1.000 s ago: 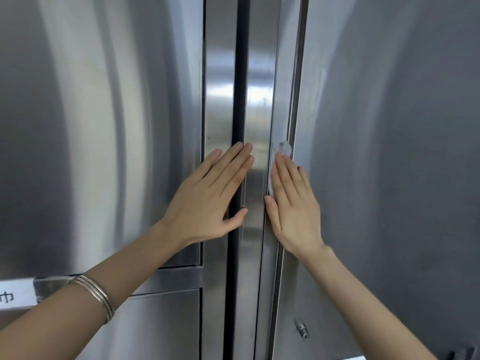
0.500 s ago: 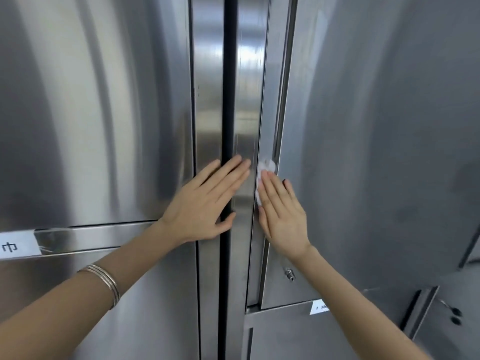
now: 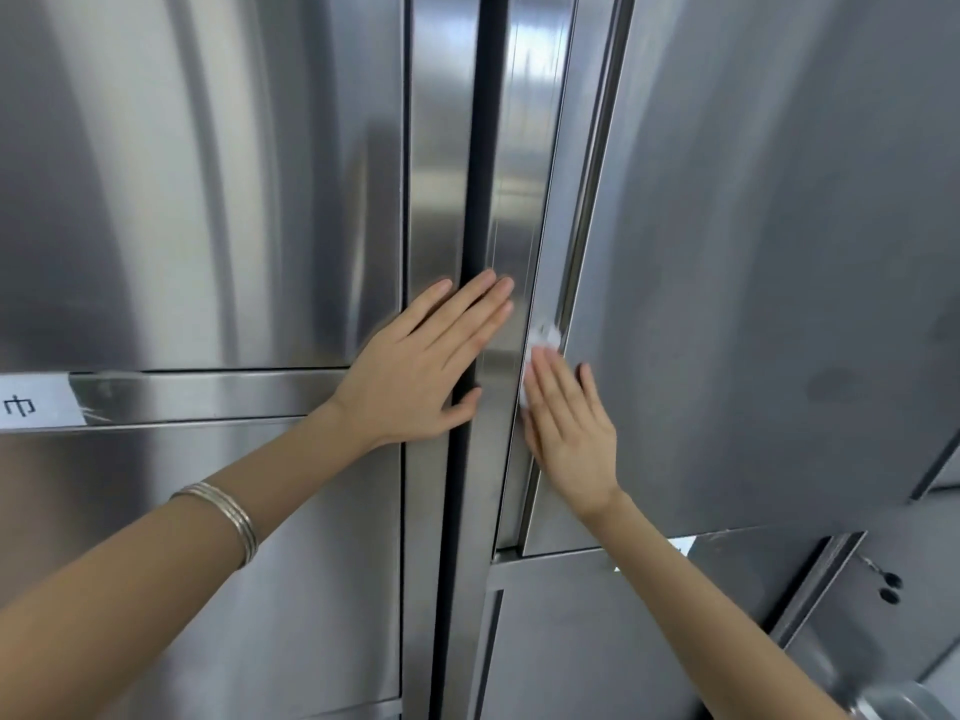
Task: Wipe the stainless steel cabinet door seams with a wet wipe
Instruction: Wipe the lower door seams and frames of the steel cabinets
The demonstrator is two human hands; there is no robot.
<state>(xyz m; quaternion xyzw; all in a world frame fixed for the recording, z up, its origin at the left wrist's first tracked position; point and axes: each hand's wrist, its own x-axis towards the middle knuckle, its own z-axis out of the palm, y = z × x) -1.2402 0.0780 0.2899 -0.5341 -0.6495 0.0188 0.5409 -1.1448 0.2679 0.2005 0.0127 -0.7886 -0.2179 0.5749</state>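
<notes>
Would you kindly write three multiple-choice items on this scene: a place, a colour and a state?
1. Where is the wet wipe? A. under the right hand's fingers, at the right door's seam. B. on the floor. C. on the paper label.
2. The wipe's colour? A. blue. B. white. C. yellow.
3. How does the left hand lie? A. clenched. B. flat across the dark centre gap. C. gripping a handle.
1 A: it shows past the fingertips. 2 B: white against steel. 3 B: fingers straight, palm on the steel.
</notes>
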